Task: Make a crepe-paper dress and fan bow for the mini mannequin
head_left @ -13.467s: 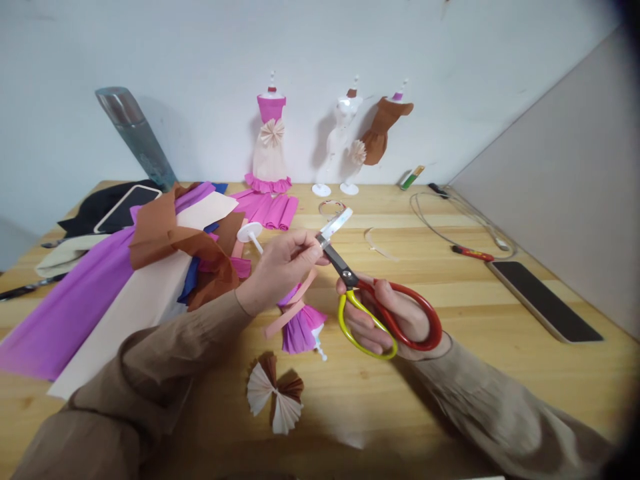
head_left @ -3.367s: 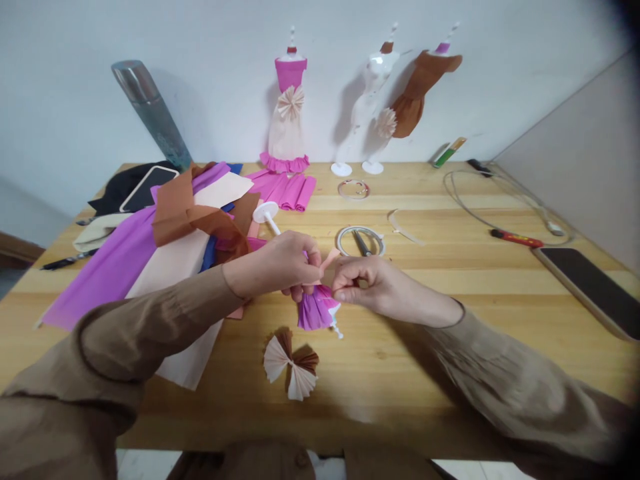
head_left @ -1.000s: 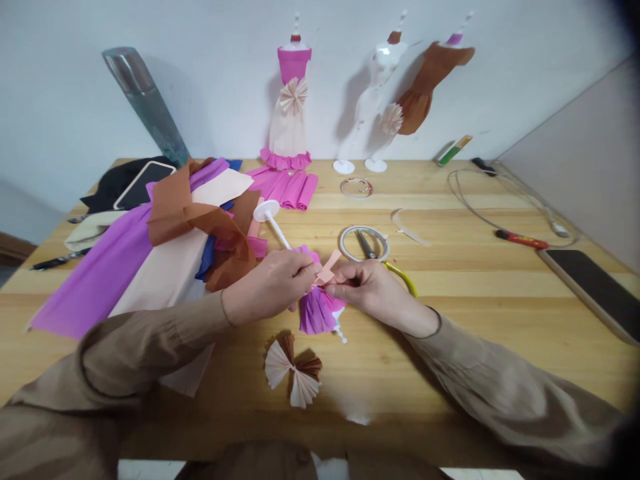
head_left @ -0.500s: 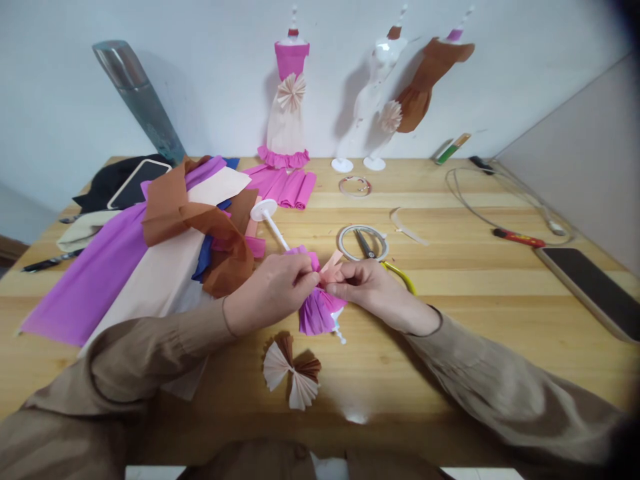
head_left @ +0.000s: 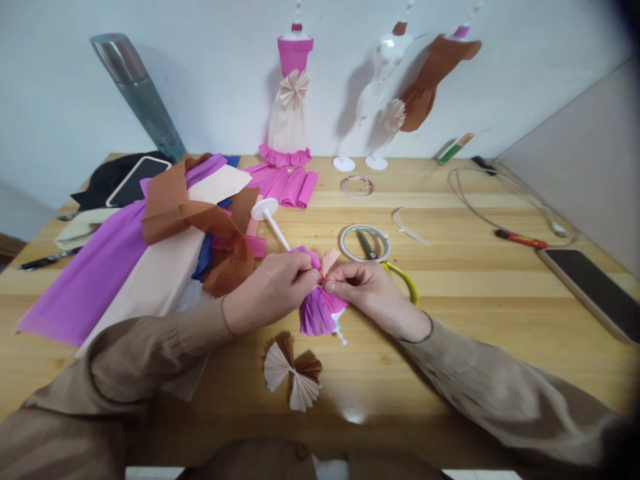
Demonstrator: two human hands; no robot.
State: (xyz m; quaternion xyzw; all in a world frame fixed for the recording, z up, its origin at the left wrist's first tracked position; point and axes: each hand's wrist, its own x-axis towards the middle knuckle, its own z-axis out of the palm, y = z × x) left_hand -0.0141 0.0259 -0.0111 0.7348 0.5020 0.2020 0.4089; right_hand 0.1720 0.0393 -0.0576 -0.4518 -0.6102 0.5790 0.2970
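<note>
A small white doll form lies on the table, dressed in a pleated purple paper skirt (head_left: 316, 313), its round white base (head_left: 263, 209) pointing away. My left hand (head_left: 273, 288) grips the form at the waist, fingers closed. My right hand (head_left: 361, 288) pinches a pale pink paper strip (head_left: 329, 261) against the same waist. The two hands touch over the skirt. A folded brown-and-cream paper bow (head_left: 293, 371) lies just in front of them.
Crepe paper sheets (head_left: 150, 260) in purple, cream, brown and blue pile at left. Scissors (head_left: 387, 261) and a tape ring (head_left: 365, 243) lie behind my right hand. Three dressed mannequins (head_left: 291, 100) stand at the wall. A phone (head_left: 590, 288) and cable (head_left: 493, 207) lie right.
Both hands stay on the doll form; the pink strip's free end now sits shorter and closer to the waist. The view has tilted slightly downward.
</note>
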